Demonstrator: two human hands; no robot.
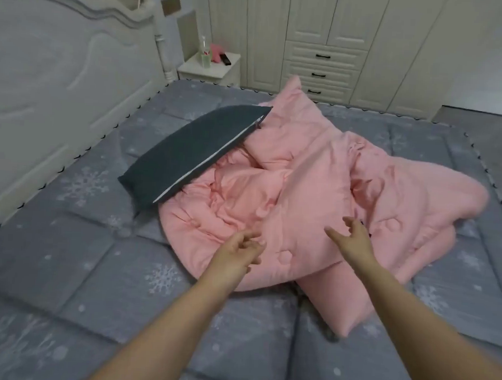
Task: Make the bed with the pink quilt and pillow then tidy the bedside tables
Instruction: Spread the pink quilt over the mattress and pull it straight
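Note:
A crumpled pink quilt (312, 181) lies heaped in the middle of the bed (63, 266), which has a grey snowflake-patterned cover. A dark grey pillow (190, 153) leans on the quilt's left side, tilted, with a light strip along its edge. My left hand (237, 253) hovers at the quilt's near edge with fingers loosely bent, holding nothing. My right hand (351, 238) reaches over the quilt with fingers spread, just above the fabric. A bedside table (219, 70) stands at the far corner beyond the bed.
On the bedside table are a clear bottle (204, 52), a pink item (215, 51) and a dark remote (225, 59). A white headboard (45, 68) runs along the left. A cream wardrobe with drawers (322, 68) lines the far wall. Grey floor lies at the right.

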